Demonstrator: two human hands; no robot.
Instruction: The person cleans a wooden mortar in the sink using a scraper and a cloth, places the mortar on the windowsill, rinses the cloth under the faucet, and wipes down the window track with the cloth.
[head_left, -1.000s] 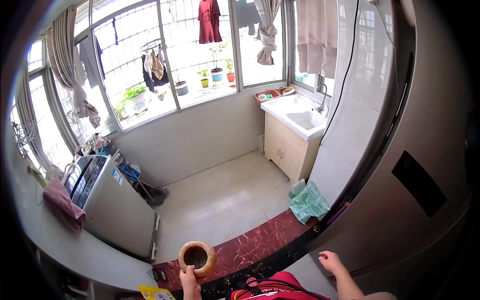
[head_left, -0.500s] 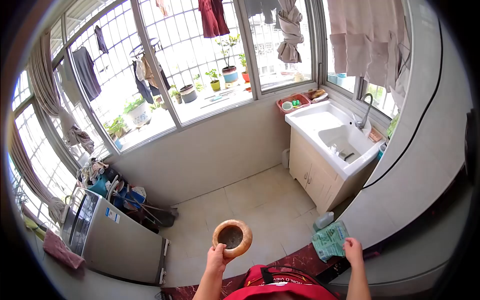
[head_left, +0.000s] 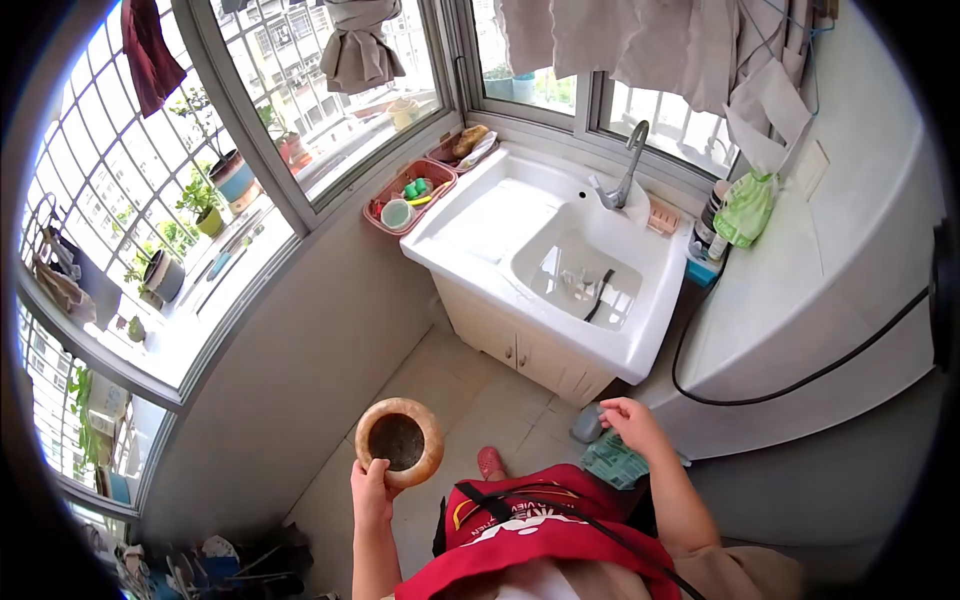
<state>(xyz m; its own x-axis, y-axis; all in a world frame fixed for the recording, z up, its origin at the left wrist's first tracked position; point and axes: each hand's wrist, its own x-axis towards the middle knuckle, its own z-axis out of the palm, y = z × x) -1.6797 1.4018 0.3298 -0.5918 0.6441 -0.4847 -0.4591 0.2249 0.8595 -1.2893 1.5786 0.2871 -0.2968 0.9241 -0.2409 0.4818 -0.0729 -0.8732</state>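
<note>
My left hand (head_left: 372,492) grips a round, thick-walled bowl (head_left: 428,452) at its near edge, with the thumb over the rim. The bowl is mottled tan and brown, and its dark opening faces up at me. It is held above the floor, left of the red apron (head_left: 545,530) on my body. Raised on the other side is my right hand (head_left: 632,424), fingers loosely curled together, and nothing shows in them. Beneath and beside that hand are a green printed package (head_left: 615,462) and a greyish plastic bottle (head_left: 586,424), both partly covered.
Ahead stands a white sink (head_left: 480,265) on a cabinet (head_left: 500,335), with a faucet (head_left: 628,165) and a dark strip in its basin. A red basket (head_left: 385,215) sits by its left corner. A black cable (head_left: 780,400) hangs along the right wall. Cluttered items (head_left: 220,565) lie lower left.
My view has turned right and moved closer to the sink. The bowl has come along in my left hand. My right hand has shifted left in view, now over the package and bottle.
</note>
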